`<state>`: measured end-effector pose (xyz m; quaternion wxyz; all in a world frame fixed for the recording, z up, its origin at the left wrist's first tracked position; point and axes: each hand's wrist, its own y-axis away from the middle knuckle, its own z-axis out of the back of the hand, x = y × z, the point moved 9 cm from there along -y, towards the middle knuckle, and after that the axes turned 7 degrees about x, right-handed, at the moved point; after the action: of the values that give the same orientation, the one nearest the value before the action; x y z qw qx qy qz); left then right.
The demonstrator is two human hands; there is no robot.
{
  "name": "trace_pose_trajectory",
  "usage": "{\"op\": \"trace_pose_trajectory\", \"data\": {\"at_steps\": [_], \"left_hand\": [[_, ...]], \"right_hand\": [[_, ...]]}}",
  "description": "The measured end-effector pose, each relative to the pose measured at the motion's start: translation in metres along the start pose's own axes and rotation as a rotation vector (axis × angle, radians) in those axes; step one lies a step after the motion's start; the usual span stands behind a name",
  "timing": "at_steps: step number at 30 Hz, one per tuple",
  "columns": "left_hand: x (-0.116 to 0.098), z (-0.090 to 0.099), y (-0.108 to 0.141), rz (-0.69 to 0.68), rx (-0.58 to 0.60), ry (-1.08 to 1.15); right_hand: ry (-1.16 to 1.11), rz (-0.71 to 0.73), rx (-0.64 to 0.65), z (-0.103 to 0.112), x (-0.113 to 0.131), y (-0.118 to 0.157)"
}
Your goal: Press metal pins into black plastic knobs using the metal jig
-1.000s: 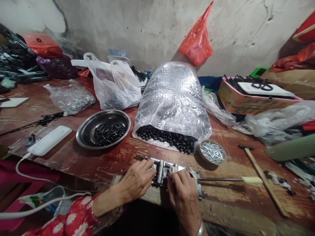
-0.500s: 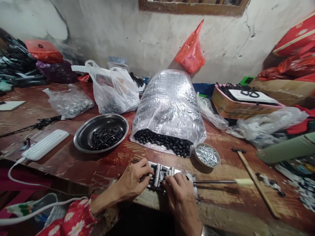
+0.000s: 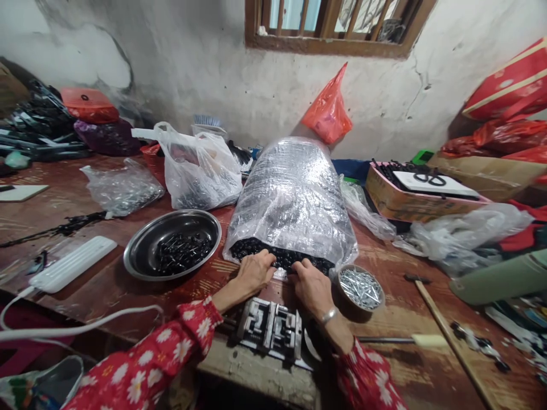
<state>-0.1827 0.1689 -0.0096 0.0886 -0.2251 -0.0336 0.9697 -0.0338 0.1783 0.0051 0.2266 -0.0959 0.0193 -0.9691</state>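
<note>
Where the worktop stretches to your left, a white power strip lies near its front edge. Right of that sits a steel bowl, with dark parts and thin shanks heaped inside. Next comes your left hand, palm down at the mouth of the big translucent bag. Its fingers bend forward and reach the black pieces spilling into view there; you have them curled, but I cannot tell whether they pinch a piece, since the tips are hidden. Between your forearms, nearer your body, rests the metal fixture, with neither of your hands on it. Your right hand is at the right part of the same bag mouth, well short of touching the left. Its fingers are bent down toward the black pieces too, and again I cannot tell if they grip one. Just beside that hand stands a small bowl of silvery nails. Farther right you have a rod with a pale handle, then a hammer lying aslant, and a green cylinder beyond it.
</note>
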Motion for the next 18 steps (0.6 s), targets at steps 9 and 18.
{"op": "trace_pose_trajectory", "data": {"at_steps": [9,18], "left_hand": [[0.003,-0.004,-0.003,-0.047,-0.006,0.015],[-0.003,0.035,0.055,-0.151,-0.068,0.301]], "right_hand": [[-0.066,0.039,-0.016,-0.006,0.0,0.001],[-0.619,0.117,0.008,0.005,-0.007,0.045]]}}
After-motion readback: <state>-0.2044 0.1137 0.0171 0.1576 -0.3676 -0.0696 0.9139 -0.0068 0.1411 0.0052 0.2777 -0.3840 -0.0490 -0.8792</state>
